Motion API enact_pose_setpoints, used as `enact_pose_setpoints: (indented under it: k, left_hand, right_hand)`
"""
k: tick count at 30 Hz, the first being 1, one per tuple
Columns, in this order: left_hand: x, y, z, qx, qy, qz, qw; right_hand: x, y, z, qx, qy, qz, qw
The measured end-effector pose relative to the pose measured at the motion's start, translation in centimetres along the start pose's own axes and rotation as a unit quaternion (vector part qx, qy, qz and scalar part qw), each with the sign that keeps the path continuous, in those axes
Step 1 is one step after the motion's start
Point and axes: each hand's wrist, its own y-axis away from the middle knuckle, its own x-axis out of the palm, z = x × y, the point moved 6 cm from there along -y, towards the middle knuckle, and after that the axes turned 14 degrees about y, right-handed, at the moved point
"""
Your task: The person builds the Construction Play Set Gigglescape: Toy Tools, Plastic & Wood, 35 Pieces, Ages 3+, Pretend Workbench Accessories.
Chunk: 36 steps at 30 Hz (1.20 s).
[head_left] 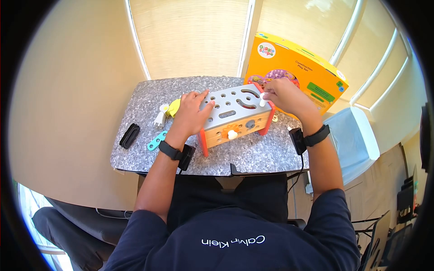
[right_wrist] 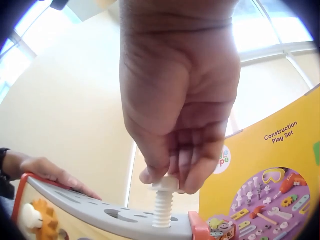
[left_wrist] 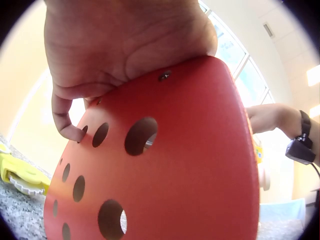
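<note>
A toy workbench with a grey slotted top and red end panels stands on the speckled table. My right hand pinches the head of a white plastic screw between thumb and fingers. Its threaded shaft points straight down into a curved slot in the top. My left hand rests on the workbench's other end, fingers stretched over the grey top. In the left wrist view its palm lies along the edge of the red end panel, one finger bent against the panel. An orange gear with a white bolt sits on the workbench's front.
A yellow Construction Play Set box stands behind the workbench. Left of it lie a white tool-like piece, a yellow piece, a teal strip with holes and a black item. A lined bin stands at the right.
</note>
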Motion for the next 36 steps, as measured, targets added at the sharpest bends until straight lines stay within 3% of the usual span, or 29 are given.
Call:
enact_pose_setpoints:
  k: [5,9,11,12,14,21,23,29,32,33,35,36]
  left_hand:
    - [0.0,-0.1,0.0,0.005,0.000,0.008,1.000]
    - [-0.1,0.0,-0.3,0.006,-0.005,0.006,1.000]
    - [-0.2,0.1,-0.4,0.012,0.001,0.005,1.000]
    - [-0.1,0.1,-0.2,0.009,0.001,0.005,1.000]
    - [-0.1,0.1,-0.2,0.026,0.001,0.001,1.000]
    - [0.0,0.2,-0.2,0.004,-0.009,0.007,1.000]
    - [-0.1,0.2,-0.4,0.013,-0.008,-0.001,1.000]
    - [-0.2,0.1,-0.5,-0.005,-0.004,0.011,1.000]
    - [0.0,0.0,-0.2,0.008,-0.012,0.005,1.000]
    - [-0.1,0.1,-0.2,0.007,-0.011,0.004,1.000]
    - [-0.2,0.1,-0.4,-0.004,-0.001,0.003,1.000]
    - [-0.2,0.1,-0.4,-0.005,-0.001,0.003,1.000]
  right_hand:
    - [0.5,-1.0,0.3,0.098,0.167,0.017,0.981]
    - [0.5,-1.0,-0.1,0.134,0.212,0.042,0.967]
    - [-1.2,-0.4,-0.3,0.140,0.120,-0.059,0.981]
    - [-1.4,0.0,-0.8,0.139,0.119,-0.057,0.982]
    - [-1.6,0.4,-0.5,0.002,-0.048,-0.055,0.997]
    - [-0.1,0.2,0.0,-0.031,-0.010,-0.084,0.996]
    - [-0.1,0.1,0.1,0.059,0.046,-0.015,0.997]
    - [2.2,-1.1,-0.9,0.133,0.167,0.005,0.977]
    - [-1.1,0.1,0.9,0.161,0.111,-0.003,0.981]
    - [-0.7,0.2,0.3,0.159,0.112,-0.002,0.981]
    - [-0.9,0.4,0.3,-0.023,-0.053,-0.110,0.992]
    - [-0.8,0.5,-0.2,-0.023,-0.053,-0.109,0.992]
